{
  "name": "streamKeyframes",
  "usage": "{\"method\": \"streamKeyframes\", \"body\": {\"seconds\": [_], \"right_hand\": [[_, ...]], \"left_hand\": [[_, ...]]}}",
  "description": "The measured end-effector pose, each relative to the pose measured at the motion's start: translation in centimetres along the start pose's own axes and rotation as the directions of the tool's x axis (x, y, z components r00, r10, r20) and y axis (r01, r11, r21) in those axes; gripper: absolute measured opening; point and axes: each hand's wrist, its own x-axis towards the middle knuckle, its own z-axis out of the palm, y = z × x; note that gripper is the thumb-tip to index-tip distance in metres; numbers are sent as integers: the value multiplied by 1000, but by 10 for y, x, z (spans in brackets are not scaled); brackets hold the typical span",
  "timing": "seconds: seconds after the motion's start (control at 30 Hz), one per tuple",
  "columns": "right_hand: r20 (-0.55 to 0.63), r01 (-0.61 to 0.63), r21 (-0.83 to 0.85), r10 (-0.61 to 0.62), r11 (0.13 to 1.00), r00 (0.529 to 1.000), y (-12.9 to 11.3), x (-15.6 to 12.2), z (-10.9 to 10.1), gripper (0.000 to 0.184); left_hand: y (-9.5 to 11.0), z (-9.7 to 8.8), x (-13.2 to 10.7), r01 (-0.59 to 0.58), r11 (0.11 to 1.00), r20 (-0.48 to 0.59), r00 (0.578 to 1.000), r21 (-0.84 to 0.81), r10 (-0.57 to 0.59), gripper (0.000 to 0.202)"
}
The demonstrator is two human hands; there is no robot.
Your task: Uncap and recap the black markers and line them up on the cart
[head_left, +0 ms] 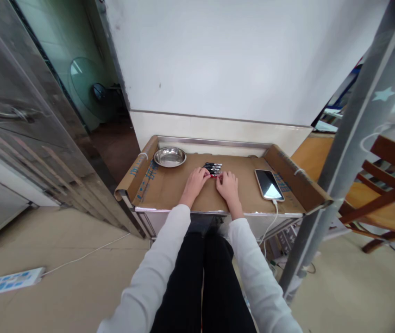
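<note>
Pinches a slim red stick (pixel 214 175) at the centre of the frame, lying crosswise between both hands. Takes its left end between thumb and fingers of the left hand (pixel 196 181), and its right end in the fingertips of the right hand (pixel 228 184); cannot tell how firmly, with both ends covered by fingers. Has several slim black sticks (pixel 212 168) lying side by side just above the red one, on the cardboard-covered tabletop (pixel 159 194). Has a round metal dish (pixel 170 158) standing to the upper left of the hands, well apart from the sticks. Has a phone (pixel 268 185) lying right of centre with a partly bright screen, and a white cable (pixel 271 225) plugged into its lower end and hanging over the front edge. Faces a white wall (pixel 214 60) across the upper middle. Shows a wooden chair (pixel 385 194) at the right edge, beyond a slanting grey post (pixel 336 157).
</note>
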Motion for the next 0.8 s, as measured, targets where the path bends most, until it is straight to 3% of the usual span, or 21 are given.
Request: {"method": "streamKeyframes", "body": {"seconds": [0.23, 0.6, 0.8], "right_hand": [[-44, 152, 244, -145, 958, 988, -1, 2, -5, 21], [-69, 148, 219, -136, 965, 988, 0, 1, -5, 23], [-50, 240, 263, -235, 934, 971, 0, 3, -4, 22]], "left_hand": [[-2, 1, -1, 16, 997, -54, 998, -76, -20, 15], [0, -3, -2, 1, 995, -75, 997, -104, -9, 16], [1, -2, -3, -61, 982, -45, 998, -177, 54, 13]]}}
